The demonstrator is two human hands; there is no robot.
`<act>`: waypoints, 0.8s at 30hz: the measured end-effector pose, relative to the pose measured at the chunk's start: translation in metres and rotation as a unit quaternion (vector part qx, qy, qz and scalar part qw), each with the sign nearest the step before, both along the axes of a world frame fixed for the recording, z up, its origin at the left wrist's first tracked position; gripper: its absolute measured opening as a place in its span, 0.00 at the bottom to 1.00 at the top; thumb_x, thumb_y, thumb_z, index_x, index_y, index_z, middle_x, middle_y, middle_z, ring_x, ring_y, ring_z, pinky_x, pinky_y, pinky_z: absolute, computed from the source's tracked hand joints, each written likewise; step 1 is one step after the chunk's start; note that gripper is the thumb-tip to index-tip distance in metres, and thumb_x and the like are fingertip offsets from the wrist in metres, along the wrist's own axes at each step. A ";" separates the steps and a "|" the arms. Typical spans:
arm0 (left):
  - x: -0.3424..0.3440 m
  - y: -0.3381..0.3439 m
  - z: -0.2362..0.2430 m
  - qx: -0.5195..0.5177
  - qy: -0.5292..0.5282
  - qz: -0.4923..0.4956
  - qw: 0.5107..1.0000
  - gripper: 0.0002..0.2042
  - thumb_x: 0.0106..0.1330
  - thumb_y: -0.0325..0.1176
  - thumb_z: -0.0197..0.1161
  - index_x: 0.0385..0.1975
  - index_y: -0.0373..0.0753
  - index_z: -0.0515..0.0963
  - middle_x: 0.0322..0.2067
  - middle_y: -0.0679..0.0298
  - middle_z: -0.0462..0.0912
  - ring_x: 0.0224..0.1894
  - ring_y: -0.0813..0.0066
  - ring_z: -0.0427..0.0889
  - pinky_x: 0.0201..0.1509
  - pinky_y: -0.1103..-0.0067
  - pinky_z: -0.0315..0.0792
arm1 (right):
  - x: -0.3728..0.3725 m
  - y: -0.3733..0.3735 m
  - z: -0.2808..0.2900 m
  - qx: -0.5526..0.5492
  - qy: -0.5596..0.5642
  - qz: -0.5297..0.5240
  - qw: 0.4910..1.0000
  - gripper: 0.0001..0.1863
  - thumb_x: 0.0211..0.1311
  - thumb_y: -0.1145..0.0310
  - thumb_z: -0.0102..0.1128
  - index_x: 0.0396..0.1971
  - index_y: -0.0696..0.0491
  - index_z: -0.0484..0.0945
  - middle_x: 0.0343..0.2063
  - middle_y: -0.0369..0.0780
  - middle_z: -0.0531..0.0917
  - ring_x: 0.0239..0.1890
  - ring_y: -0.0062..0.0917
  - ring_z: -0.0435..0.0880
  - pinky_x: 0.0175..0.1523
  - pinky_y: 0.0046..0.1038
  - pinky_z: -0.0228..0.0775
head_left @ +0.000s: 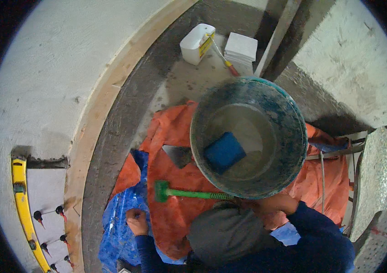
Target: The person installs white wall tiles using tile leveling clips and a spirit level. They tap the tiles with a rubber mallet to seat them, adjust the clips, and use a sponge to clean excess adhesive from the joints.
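Right hand [273, 203] grips the bucket [293, 136], apparently; left hand [136, 221] touches tarp [166, 136].

A large bucket [248, 136] and green-handled mallet [189, 193] crowd the orange sheet [166, 214]; bare floor [189, 82] lies open beyond.

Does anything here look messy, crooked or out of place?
The bucket is smeared with dried grey mortar inside and out, with a blue sponge in cloudy water. The orange sheet beneath is crumpled, a trowel and green-handled mallet lying loose on it. Nothing looks spilled or broken.
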State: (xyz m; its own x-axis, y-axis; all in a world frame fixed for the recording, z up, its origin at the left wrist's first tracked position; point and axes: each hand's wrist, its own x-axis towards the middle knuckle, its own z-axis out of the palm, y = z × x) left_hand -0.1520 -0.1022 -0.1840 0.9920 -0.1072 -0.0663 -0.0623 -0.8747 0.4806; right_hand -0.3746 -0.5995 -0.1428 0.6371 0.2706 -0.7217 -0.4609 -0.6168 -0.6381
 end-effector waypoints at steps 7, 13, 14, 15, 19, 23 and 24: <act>-0.024 -0.010 0.072 0.012 0.069 -0.129 0.989 0.20 0.62 0.38 0.62 0.54 0.43 0.81 0.62 0.47 0.74 0.63 0.44 0.73 0.67 0.62 0.69 | 0.050 -0.026 0.192 0.050 -0.080 0.043 0.995 0.18 0.60 0.60 0.66 0.45 0.55 0.83 0.35 0.39 0.84 0.36 0.29 0.84 0.43 0.32 0.74; -0.058 0.016 0.116 -0.054 0.017 -0.115 0.992 0.16 0.60 0.32 0.63 0.48 0.41 0.81 0.50 0.50 0.79 0.53 0.48 0.79 0.60 0.61 0.73 | 0.101 -0.003 0.198 0.029 -0.299 -0.231 0.925 0.25 0.63 0.62 0.65 0.56 0.58 0.76 0.29 0.33 0.77 0.30 0.19 0.74 0.40 0.22 0.68; -0.060 0.014 0.118 -0.064 0.031 -0.099 0.993 0.17 0.59 0.32 0.63 0.49 0.40 0.80 0.51 0.50 0.79 0.53 0.48 0.79 0.60 0.61 0.73 | 0.123 0.001 0.194 0.017 -0.326 -0.203 0.923 0.25 0.63 0.63 0.64 0.58 0.58 0.75 0.29 0.33 0.76 0.30 0.18 0.73 0.40 0.21 0.67; -0.069 0.017 0.120 -0.075 0.051 -0.085 0.992 0.18 0.58 0.32 0.64 0.51 0.40 0.79 0.51 0.50 0.79 0.53 0.48 0.79 0.60 0.61 0.73 | 0.134 0.015 0.193 0.002 -0.355 -0.176 0.918 0.26 0.63 0.63 0.62 0.59 0.58 0.73 0.29 0.32 0.75 0.29 0.18 0.71 0.40 0.19 0.66; -0.096 0.027 0.146 -0.070 0.051 -0.089 0.992 0.21 0.59 0.34 0.65 0.53 0.40 0.77 0.53 0.50 0.78 0.54 0.49 0.79 0.60 0.61 0.73 | 0.165 0.109 0.214 0.116 -0.369 -0.138 0.912 0.21 0.57 0.65 0.67 0.49 0.57 0.80 0.34 0.36 0.81 0.33 0.19 0.77 0.39 0.23 0.69; -0.114 0.034 0.174 -0.083 0.096 -0.133 0.983 0.19 0.61 0.35 0.64 0.52 0.40 0.77 0.52 0.52 0.79 0.53 0.51 0.80 0.58 0.60 0.74 | 0.187 0.223 0.245 0.077 -0.327 0.081 0.938 0.21 0.53 0.69 0.71 0.48 0.57 0.82 0.30 0.38 0.83 0.31 0.24 0.81 0.37 0.25 0.72; -0.119 0.046 0.179 -0.060 0.134 -0.165 0.975 0.18 0.61 0.35 0.64 0.51 0.40 0.78 0.51 0.53 0.80 0.52 0.51 0.80 0.57 0.60 0.75 | 0.196 0.244 0.249 0.042 -0.319 0.188 0.928 0.20 0.52 0.70 0.71 0.48 0.56 0.82 0.28 0.38 0.83 0.30 0.25 0.82 0.37 0.25 0.72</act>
